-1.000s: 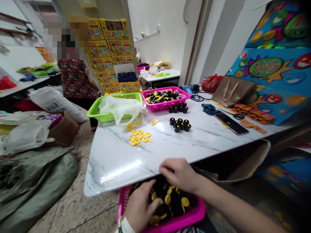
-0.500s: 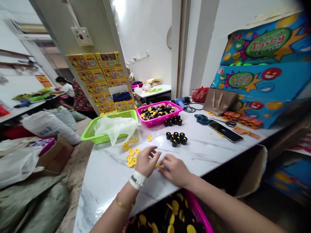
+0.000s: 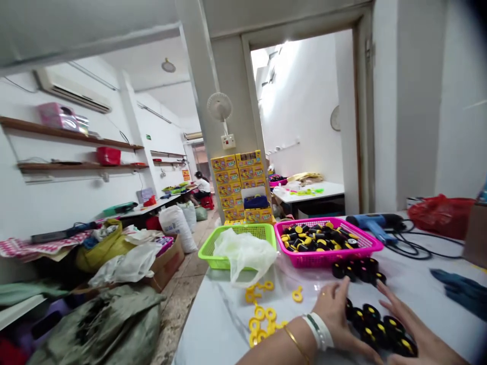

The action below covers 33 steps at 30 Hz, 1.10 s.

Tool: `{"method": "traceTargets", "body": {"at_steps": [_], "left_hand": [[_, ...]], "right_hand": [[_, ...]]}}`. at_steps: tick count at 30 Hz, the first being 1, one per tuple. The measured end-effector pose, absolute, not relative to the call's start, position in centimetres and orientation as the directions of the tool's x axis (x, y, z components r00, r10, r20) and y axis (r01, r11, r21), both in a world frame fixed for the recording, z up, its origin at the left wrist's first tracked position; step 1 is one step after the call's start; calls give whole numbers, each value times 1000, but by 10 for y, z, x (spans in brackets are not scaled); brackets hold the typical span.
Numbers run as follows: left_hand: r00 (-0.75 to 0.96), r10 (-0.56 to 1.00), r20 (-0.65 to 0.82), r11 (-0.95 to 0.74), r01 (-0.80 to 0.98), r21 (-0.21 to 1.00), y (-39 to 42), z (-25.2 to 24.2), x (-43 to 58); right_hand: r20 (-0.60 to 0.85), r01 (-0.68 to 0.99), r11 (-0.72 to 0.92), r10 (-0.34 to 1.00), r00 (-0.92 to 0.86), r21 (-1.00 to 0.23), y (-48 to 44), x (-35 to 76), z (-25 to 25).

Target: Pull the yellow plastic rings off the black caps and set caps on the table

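A cluster of small black cylinders with yellow centres [image 3: 380, 327] stands on the white marbled table. My left hand [image 3: 335, 317], with a white wristband and a gold bangle at the wrist, is at the cluster's left side, fingers apart. On the other side my right hand [image 3: 418, 324] reaches along it, fingers stretched out; its lower part is cut off by the frame edge. The hands lie around the cylinders without closing on any. A second group of black cylinders [image 3: 357, 269] stands just beyond the fingertips. Yellow rings with tabs [image 3: 261, 319] lie left of my left hand.
Behind are a green basket [image 3: 213, 261] with a plastic bag [image 3: 247, 251] and a pink basket [image 3: 297, 258] of black and yellow pieces. A blue heat-gun-like tool [image 3: 376, 230] with a cable lies right of them, near a dark glove [image 3: 462, 291]. A person [image 3: 202, 186] sits far off.
The view has swung left and up. My hands, earlier close together over a small yellow piece at the table's front, have moved apart to either side of the black cylinders.
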<state>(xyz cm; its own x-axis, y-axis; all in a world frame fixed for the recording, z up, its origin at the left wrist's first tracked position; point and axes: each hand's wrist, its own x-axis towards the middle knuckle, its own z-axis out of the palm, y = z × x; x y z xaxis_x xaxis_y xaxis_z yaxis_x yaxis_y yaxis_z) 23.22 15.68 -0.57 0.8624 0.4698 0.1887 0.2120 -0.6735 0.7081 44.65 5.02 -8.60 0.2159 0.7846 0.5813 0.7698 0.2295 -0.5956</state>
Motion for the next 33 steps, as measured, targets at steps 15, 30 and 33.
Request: {"method": "traceTargets", "body": {"at_steps": [15, 30, 33], "left_hand": [[904, 393, 170, -708, 180, 683, 148, -13, 185], [823, 540, 174, -754, 382, 534, 109, 9, 106], [807, 570, 155, -738, 420, 527, 105, 10, 107]], "right_hand": [[332, 717, 173, 939, 86, -675, 35, 363, -34], [373, 486, 315, 928, 24, -815, 24, 324, 10], [348, 614, 134, 906, 243, -778, 48, 360, 11]]}}
